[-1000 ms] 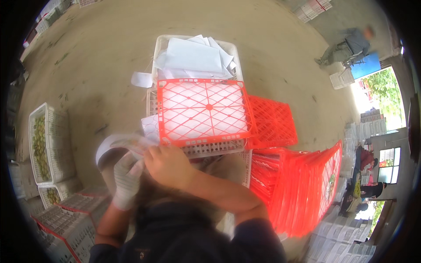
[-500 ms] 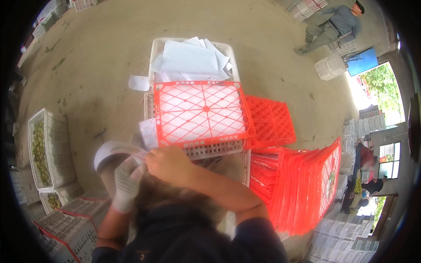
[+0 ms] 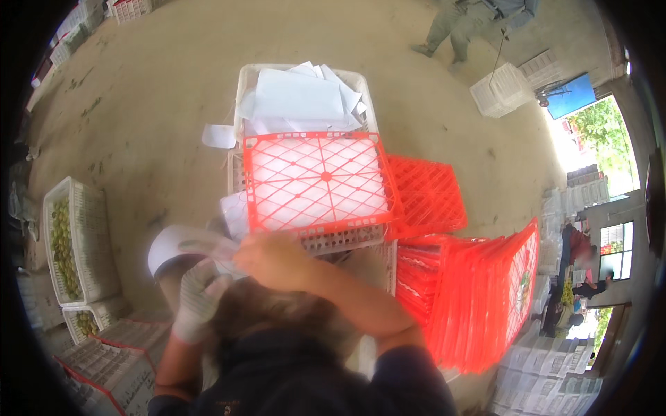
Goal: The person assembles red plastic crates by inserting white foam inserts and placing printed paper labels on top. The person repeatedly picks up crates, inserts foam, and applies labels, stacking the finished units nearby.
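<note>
My left hand, in a striped whitish glove, has its fingers curled in; what it grips is hidden. Close to its right, my bare right hand is closed, its fingertips smeared by motion. A pale, limp piece runs from the right fingers leftward above the left hand; its kind is too blurred to tell. Beyond the right hand lies a red lattice plastic lid, white showing through it, on a pale perforated crate. Left of the hands is a curved white thing.
White sheets fill a pale crate behind the lid. To the right stand a red crate and a leaning stack of red lids. Fruit crates line the left. A person is at the far right.
The pale piece has shifted and blurred between my hands, which stay nearly in place. My left hand has turned slightly. At the back, the person has moved left, toward the middle.
</note>
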Motion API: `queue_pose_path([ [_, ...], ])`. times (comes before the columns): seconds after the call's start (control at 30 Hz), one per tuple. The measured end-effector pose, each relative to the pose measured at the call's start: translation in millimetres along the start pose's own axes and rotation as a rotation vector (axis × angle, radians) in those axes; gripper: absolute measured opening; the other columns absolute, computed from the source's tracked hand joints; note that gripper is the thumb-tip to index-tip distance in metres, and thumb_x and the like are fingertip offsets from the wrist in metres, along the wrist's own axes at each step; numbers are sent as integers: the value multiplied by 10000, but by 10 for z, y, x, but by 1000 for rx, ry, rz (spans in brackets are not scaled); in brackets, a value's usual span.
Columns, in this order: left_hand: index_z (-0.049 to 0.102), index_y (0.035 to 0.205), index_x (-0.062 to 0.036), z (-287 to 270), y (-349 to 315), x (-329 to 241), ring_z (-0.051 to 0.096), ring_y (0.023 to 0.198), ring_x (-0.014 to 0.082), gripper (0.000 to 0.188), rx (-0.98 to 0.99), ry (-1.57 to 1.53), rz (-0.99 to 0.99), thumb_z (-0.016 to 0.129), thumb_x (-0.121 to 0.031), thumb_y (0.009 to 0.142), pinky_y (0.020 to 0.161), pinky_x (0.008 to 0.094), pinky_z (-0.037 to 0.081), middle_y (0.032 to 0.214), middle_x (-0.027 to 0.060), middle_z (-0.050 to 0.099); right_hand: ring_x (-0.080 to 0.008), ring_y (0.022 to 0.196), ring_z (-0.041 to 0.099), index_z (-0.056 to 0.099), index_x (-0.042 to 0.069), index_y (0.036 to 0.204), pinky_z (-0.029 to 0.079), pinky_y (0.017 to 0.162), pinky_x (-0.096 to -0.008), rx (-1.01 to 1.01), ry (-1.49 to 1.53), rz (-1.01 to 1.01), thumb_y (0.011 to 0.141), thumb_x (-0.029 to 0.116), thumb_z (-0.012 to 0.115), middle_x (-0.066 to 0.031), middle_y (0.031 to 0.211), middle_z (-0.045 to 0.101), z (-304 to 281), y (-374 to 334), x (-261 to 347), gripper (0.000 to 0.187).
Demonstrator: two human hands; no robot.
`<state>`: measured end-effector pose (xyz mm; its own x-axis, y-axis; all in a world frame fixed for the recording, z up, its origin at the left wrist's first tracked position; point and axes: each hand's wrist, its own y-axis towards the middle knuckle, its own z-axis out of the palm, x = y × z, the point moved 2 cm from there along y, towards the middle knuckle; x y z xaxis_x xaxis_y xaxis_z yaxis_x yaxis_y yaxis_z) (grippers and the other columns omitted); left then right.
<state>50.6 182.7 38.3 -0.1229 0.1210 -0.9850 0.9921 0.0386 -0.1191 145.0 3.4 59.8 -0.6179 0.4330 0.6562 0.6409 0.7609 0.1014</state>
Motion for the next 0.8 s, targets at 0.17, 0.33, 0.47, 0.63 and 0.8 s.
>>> queue_pose_path([
  [0.17,680,899,-1,-378,-168,193,518,715,85,89,-82,231,-89,614,-40,854,654,264,431,763,-13,571,-234,649,638,723,42,928,508,639,-357,65,250,370,890,191,650,-138,750,659,-731,-161,-232,170],
  [0.33,598,798,-42,-671,-451,583,457,703,65,87,-392,-57,-301,594,-38,885,624,243,386,743,-43,498,-114,691,687,735,-7,981,526,597,-265,-235,454,692,954,158,631,-53,841,733,-1440,-620,-803,197],
  [0.47,659,934,-27,-891,-591,1036,472,608,50,88,-545,-203,-287,648,-112,915,565,212,372,687,-48,530,-132,802,707,725,-30,1111,543,699,-277,-494,318,821,941,123,641,-91,924,755,-1589,-838,-1400,244],
  [0.63,648,933,-55,-859,-504,1043,439,584,43,65,-617,-216,-318,645,-120,932,537,207,337,684,-64,507,-141,834,706,733,12,1123,543,744,-278,-677,297,686,927,85,661,-101,942,755,-1156,-824,-1906,222],
  [0.8,643,937,-37,-844,-461,1027,436,547,42,84,-614,-230,-297,633,-121,937,510,215,343,648,-53,503,-227,959,683,742,87,1104,534,834,-356,-465,-295,497,915,89,636,-111,1000,719,-587,-976,-2512,218],
])
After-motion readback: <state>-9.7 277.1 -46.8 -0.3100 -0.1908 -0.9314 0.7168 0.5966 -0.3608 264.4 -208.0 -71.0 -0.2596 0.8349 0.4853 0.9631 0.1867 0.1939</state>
